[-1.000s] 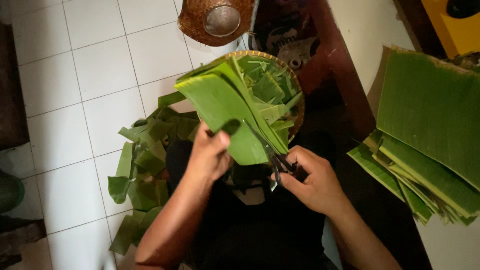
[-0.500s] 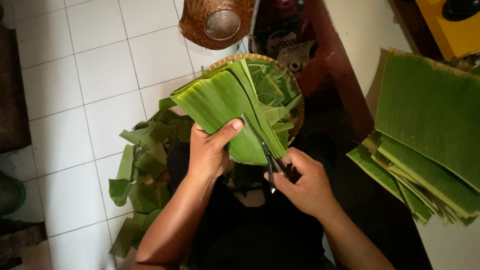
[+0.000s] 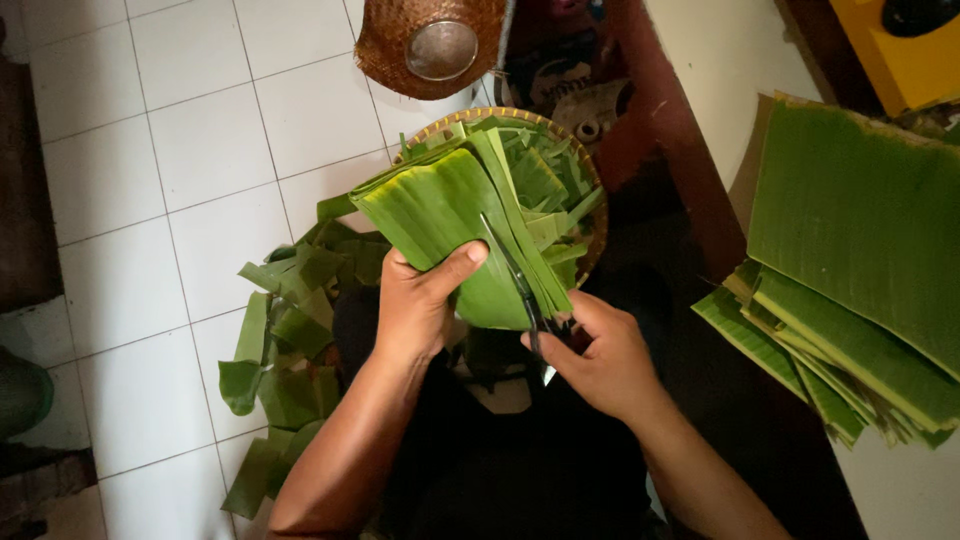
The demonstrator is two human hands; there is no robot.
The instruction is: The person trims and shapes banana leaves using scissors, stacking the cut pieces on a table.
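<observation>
My left hand (image 3: pixel 420 305) grips a folded stack of green banana leaf (image 3: pixel 450 215) from below, thumb across its front. My right hand (image 3: pixel 600 355) holds dark scissors (image 3: pixel 522 290), whose blades lie against the right side of the stack and point up into it. The leaf is held above my lap and in front of a round woven basket (image 3: pixel 592 190) that holds several cut leaf pieces.
Leaf trimmings (image 3: pixel 290 350) lie scattered on the white tiled floor (image 3: pixel 170 170) at my left. A stack of large banana leaves (image 3: pixel 850 260) rests at the right. A woven lid with a metal centre (image 3: pixel 435 45) sits beyond the basket. A yellow object (image 3: pixel 900 40) is at top right.
The leaf stack has been turned and lowered slightly, my left thumb has come over its front, and the scissors have moved further up along the leaf's right side.
</observation>
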